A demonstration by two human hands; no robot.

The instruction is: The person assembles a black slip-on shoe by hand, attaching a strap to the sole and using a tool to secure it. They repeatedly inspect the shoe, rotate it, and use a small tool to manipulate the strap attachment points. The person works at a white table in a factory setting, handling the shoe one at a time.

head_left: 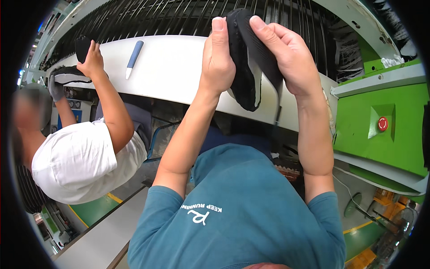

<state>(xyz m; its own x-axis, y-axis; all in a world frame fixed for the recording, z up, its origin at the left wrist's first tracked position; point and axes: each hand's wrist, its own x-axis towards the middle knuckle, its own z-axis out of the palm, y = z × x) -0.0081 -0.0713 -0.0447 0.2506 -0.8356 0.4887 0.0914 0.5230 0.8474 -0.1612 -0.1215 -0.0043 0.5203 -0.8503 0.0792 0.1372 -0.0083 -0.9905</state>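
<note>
Over the white desk [174,60], a black-and-grey shoe upper [240,67] points lengthwise away from us; our left hand [218,62] clasps it, our right hand [293,60] pinches a curved, black ribbed sole [265,65].

Left hand [217,65]: all but the thumb is largely hidden behind the black shoe upper [243,87]; right hand [295,65]: most fingertips are out of sight. Co-worker's head [30,107], well left of the left hand, is blurred; metal rods [188,20], beyond both hands, are cut off by the upper edge.
</note>
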